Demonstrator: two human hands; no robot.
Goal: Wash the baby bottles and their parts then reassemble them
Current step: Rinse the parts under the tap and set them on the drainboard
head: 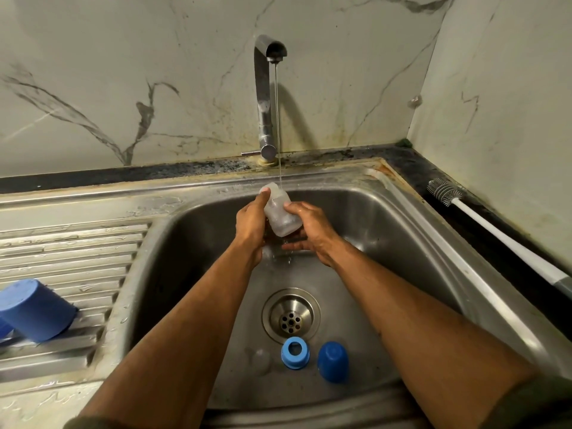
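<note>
1. Bottle (280, 213), clear plastic and without its top, sits tilted over the sink basin (387, 230), its open mouth up and to the left, right under the thin stream of water (278, 125) from the tap (265, 97)
2. My left hand (252, 230) grips the bottle from the left, thumb up near the neck, fingers curled round the body
3. My right hand (312, 233) holds the lower part of the bottle, thumb pressed on the side; the other fingers lie stretched beneath it, and I cannot tell how firmly they close
4. Water drips from under the hands into the basin
5. On the basin floor, nearer to me than the drain (291, 315), I see a light blue screw ring (295, 352) and just beside it to the right a darker blue cap (333, 361), the two close but apart
6. Left of the ring lies a faint clear piece (259, 360), possibly a teat; too pale to tell for sure
7. On the ribbed drainboard (77, 252) at the left a larger blue cup (35, 309) lies on its side
8. On the dark counter at the right rests a bottle brush (495, 230) with a white handle, bristles toward the wall
</note>
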